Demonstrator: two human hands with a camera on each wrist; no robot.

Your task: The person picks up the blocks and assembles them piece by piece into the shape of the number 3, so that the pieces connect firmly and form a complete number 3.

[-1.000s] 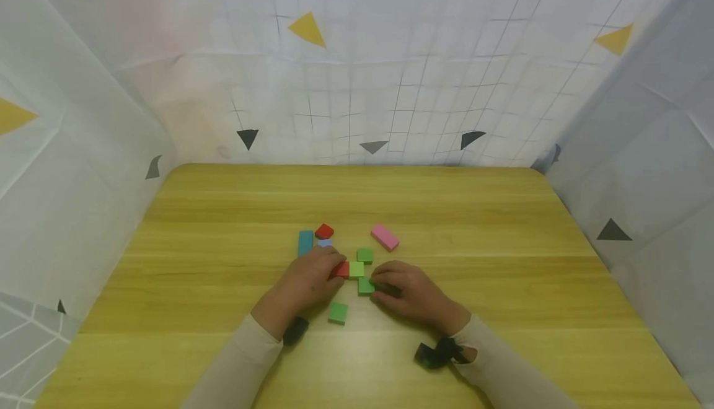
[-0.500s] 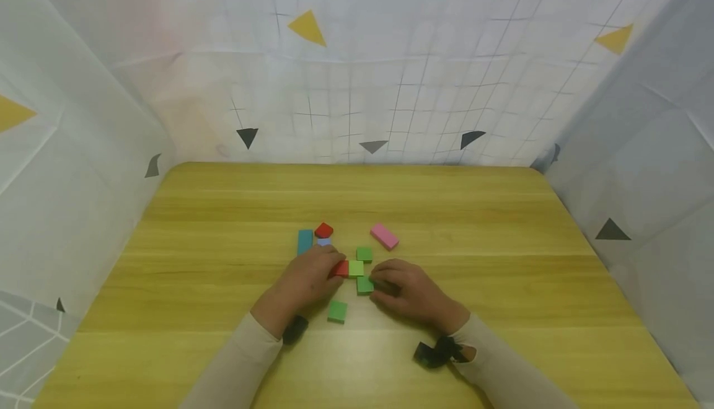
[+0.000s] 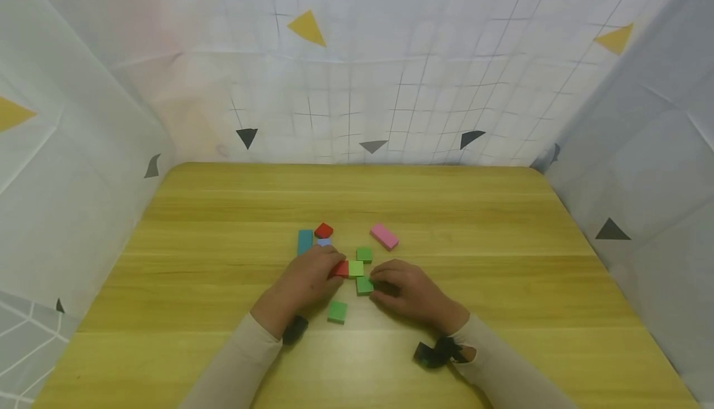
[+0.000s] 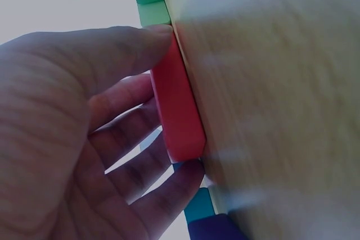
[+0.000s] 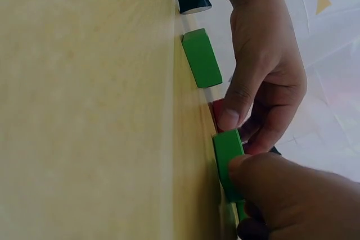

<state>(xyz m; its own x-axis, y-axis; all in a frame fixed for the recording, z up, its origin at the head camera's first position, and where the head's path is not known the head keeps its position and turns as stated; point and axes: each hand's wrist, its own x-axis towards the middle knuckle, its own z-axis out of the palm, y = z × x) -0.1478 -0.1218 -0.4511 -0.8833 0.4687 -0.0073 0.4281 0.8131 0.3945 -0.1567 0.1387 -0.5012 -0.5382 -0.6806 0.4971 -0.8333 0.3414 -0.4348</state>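
Observation:
In the head view my left hand (image 3: 304, 276) grips a long red block (image 4: 177, 105) that lies on the table. The left wrist view has its thumb on one end and the fingers curled along the far side. A light green block (image 3: 356, 269) adjoins the red block's right end. My right hand (image 3: 415, 291) pinches a green block (image 5: 228, 158) just below the light green one, thumb on its side; its other fingers are partly hidden. Another green block (image 3: 364, 255) sits above the light green one.
Nearer the person lies a loose green block (image 3: 337, 312). Behind the left hand are a teal block (image 3: 305, 241), a small red block (image 3: 323, 230) and a partly covered light blue block (image 3: 324, 243). A pink block (image 3: 384, 237) lies further back on the wooden table (image 3: 474, 211).

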